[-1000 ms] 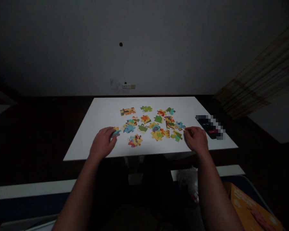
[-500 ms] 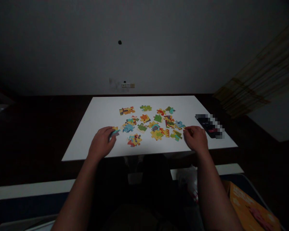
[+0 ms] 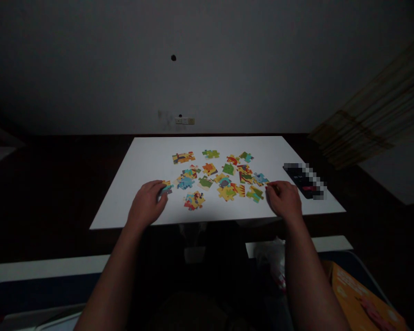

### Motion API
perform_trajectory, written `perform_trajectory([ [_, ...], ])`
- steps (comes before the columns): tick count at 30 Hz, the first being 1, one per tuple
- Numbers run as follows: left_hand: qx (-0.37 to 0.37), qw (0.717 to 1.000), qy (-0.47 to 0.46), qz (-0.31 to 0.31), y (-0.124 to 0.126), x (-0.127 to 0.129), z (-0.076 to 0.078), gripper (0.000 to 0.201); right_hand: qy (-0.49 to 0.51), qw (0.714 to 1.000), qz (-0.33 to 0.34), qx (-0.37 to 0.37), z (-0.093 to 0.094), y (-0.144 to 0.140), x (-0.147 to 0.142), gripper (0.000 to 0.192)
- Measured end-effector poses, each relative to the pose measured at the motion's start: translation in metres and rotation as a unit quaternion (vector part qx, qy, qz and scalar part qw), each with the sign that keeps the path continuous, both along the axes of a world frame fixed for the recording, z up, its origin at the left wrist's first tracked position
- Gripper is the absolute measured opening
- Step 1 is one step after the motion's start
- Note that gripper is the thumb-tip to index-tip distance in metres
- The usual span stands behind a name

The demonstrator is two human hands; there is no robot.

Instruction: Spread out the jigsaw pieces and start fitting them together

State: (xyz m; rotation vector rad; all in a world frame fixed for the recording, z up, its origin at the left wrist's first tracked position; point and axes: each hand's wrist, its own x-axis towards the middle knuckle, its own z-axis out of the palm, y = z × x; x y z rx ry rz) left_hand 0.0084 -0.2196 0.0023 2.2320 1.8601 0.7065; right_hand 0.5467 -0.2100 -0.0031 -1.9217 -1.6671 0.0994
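Colourful jigsaw puzzle pieces [image 3: 225,193] lie scattered over the white table [image 3: 124,170], some of them overlapping. At the left, my left hand [image 3: 147,202] is closed, thumb and fingers gripping a yellow, teal and grey puzzle piece [image 3: 167,188]. Across the table my right hand [image 3: 284,198] is curled in a pinch beside a blue puzzle piece [image 3: 261,178]. Small bits of orange and red show at its fingertips, seemingly a puzzle piece mostly hidden by the fingers. A small pile of pieces [image 3: 194,201] lies near the front edge, between the hands.
A dark phone [image 3: 301,179], partly pixelated, lies right of my right hand. Below the table's front edge are a clear plastic bag [image 3: 274,262] and an orange box [image 3: 364,299]. Behind the table stands a wall with sockets [image 3: 185,121]; a striped curtain [image 3: 359,119] hangs at the right.
The whole view has shifted slightly. Both hands keep nearly the same pose and place on the table, and the puzzle pieces show no clear movement.
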Motion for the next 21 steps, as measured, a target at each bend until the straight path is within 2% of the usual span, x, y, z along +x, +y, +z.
perform_trajectory([
  [7, 0.003, 1.0, 0.005, -0.005, 0.0006, -0.0011, -0.0016, 0.043, 0.003, 1.0, -0.015, 0.004, -0.0005, 0.0009, -0.0017, 0.034],
  [13, 0.012, 1.0, 0.011, -0.001, 0.0007, -0.001, -0.0049, 0.041, 0.008, 1.0, 0.005, -0.002, 0.0008, -0.0004, 0.0, 0.032],
  [21, 0.006, 1.0, 0.012, -0.003, 0.0005, 0.0012, -0.0004, 0.043, 0.008, 1.0, -0.005, -0.006, 0.001, -0.0004, -0.0004, 0.035],
])
